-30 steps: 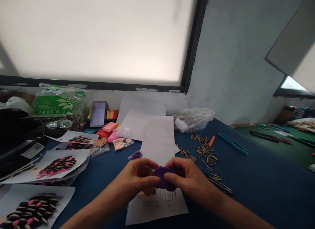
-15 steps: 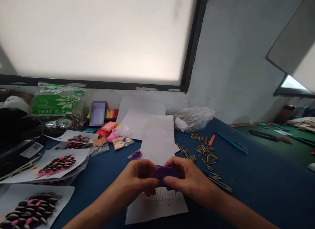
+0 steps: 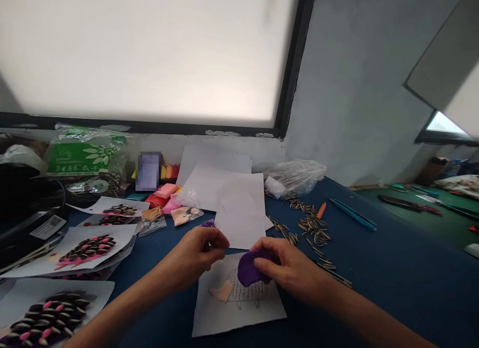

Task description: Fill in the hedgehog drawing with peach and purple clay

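Between the thumb and fingers of my right hand is a flattened piece of purple clay, roughly round. It hangs over a white sheet with a hedgehog drawing, hiding the drawing's upper part. A peach-coloured clay piece covers the pointed head of the drawing. My left hand is above the sheet's upper left corner, apart from the clay. Its thumb and fingers are parted, with nothing visible between them.
Finished seed-hedgehog pictures lie at the left. Coloured clay packets and blank paper are beyond my hands. Striped sunflower seeds, an orange stick-like piece and blue tweezers lie right. A green seed bag stands back left.
My left hand has let go of the purple clay and moved left. The right hand alone holds it now, turned and tilted, uncovering the peach head on the drawing.
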`<state>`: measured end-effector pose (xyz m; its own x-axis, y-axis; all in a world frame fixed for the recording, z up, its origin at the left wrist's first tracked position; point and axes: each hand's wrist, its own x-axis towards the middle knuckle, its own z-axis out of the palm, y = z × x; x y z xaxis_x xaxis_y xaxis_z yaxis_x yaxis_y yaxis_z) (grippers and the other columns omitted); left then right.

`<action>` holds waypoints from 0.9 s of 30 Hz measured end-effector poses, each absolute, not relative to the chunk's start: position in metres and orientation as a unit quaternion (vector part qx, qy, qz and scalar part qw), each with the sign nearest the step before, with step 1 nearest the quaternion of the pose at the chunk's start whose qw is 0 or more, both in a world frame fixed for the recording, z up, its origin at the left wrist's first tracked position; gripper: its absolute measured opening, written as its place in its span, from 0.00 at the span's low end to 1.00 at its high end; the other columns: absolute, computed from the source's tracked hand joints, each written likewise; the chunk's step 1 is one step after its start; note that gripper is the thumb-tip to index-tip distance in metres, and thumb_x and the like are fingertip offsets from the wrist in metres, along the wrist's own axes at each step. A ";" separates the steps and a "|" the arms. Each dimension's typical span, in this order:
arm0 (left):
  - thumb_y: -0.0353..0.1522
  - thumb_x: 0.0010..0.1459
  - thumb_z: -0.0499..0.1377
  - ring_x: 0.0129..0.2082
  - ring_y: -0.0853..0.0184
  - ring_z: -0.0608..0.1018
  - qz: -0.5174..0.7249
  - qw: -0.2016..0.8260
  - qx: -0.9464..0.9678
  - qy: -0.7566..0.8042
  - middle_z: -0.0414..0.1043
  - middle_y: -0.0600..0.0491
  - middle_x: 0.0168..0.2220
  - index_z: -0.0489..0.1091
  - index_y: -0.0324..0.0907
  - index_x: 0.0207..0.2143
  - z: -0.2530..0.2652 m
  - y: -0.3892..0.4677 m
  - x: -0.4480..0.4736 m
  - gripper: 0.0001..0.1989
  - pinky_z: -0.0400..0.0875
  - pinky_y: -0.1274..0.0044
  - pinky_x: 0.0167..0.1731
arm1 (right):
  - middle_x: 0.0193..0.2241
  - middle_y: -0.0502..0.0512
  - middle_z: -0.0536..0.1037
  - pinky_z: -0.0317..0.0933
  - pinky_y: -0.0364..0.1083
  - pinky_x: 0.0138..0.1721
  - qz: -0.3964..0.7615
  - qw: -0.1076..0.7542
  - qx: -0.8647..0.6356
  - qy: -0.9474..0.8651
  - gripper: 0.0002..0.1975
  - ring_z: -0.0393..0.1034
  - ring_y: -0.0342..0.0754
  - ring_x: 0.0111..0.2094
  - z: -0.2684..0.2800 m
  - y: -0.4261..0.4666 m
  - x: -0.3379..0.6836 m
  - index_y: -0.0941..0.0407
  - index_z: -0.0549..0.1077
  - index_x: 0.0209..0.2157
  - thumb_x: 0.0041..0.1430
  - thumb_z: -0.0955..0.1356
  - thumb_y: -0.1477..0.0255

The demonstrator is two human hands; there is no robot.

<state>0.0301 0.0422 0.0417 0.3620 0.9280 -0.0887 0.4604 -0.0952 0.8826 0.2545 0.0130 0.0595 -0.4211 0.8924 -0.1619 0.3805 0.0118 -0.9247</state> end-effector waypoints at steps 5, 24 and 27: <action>0.30 0.46 0.59 0.20 0.69 0.73 0.207 0.450 0.725 0.478 0.73 0.55 0.28 0.75 0.40 0.33 0.040 0.056 0.034 0.09 0.64 0.79 0.20 | 0.29 0.51 0.74 0.61 0.41 0.30 0.529 0.231 -0.488 -0.655 0.03 0.68 0.44 0.29 0.057 0.009 0.251 0.58 0.72 0.35 0.58 0.66 0.77; 0.28 0.47 0.55 0.22 0.67 0.72 0.091 0.452 0.765 0.450 0.69 0.56 0.26 0.73 0.40 0.35 0.047 0.060 0.035 0.12 0.65 0.79 0.21 | 0.31 0.50 0.74 0.58 0.41 0.30 0.449 0.196 -0.496 -0.717 0.07 0.66 0.44 0.32 0.057 0.003 0.246 0.57 0.72 0.35 0.56 0.64 0.80; 0.28 0.48 0.54 0.22 0.68 0.71 0.088 0.449 0.769 0.445 0.69 0.56 0.26 0.73 0.39 0.36 0.045 0.061 0.034 0.12 0.64 0.79 0.21 | 0.31 0.50 0.74 0.58 0.40 0.30 0.426 0.192 -0.501 -0.729 0.07 0.66 0.43 0.32 0.055 0.003 0.247 0.57 0.72 0.35 0.56 0.64 0.80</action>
